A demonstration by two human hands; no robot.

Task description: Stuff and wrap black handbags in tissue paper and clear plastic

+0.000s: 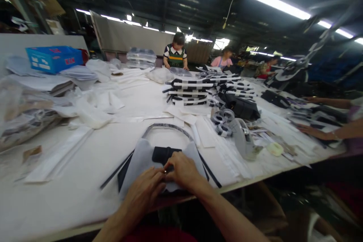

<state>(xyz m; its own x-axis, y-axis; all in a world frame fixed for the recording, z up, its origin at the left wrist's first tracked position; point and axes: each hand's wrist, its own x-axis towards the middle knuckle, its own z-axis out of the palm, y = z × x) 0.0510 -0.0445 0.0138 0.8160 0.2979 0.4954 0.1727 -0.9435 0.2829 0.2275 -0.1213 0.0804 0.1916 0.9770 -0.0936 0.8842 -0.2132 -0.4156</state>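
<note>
A handbag lies near the front edge of the table, its body covered by a pale grey sheet. Its wrapped handle arches away from me, and dark straps stick out on both sides. A black flap or tab sits at its middle. My left hand rests on the lower part of the bag, fingers bent together. From the right, my right hand pinches at the same spot. A small shiny metal fitting shows between the fingertips of both hands; its shape is too small to make out.
Stacked wrapped handles, tape rolls and a grey tape dispenser lie beyond the bag. Left are white strips, plastic wrap and a blue box. A co-worker's hands work at right; other people stand behind.
</note>
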